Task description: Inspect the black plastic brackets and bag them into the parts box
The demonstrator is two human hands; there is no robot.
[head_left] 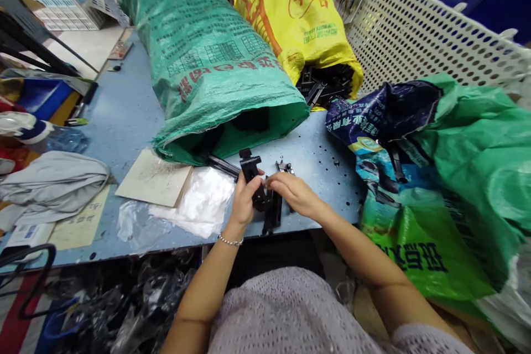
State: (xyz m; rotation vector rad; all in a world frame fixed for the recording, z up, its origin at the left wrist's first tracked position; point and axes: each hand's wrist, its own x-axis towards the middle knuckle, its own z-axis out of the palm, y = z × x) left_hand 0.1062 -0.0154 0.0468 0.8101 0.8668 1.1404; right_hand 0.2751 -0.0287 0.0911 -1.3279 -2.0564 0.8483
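Near the front edge of the blue table, my left hand (244,198) is wrapped round a black part (250,167) that points up and away from me. My right hand (293,192) is beside it, its fingers pressed together at the part's right side; what they pinch, if anything, is too small to tell. Another black piece (272,214) lies just below my right fingers at the table edge. Behind the hands is a small metal-and-black piece (285,167). A long black part (223,166) sticks out of the green sack (219,66) toward my left hand.
A yellow sack (307,11) of black parts stands behind. Green and blue bags (418,193) and a white perforated basket (431,33) are at the right. Cardboard (153,178), clear plastic (199,199) and grey cloth (58,182) lie left.
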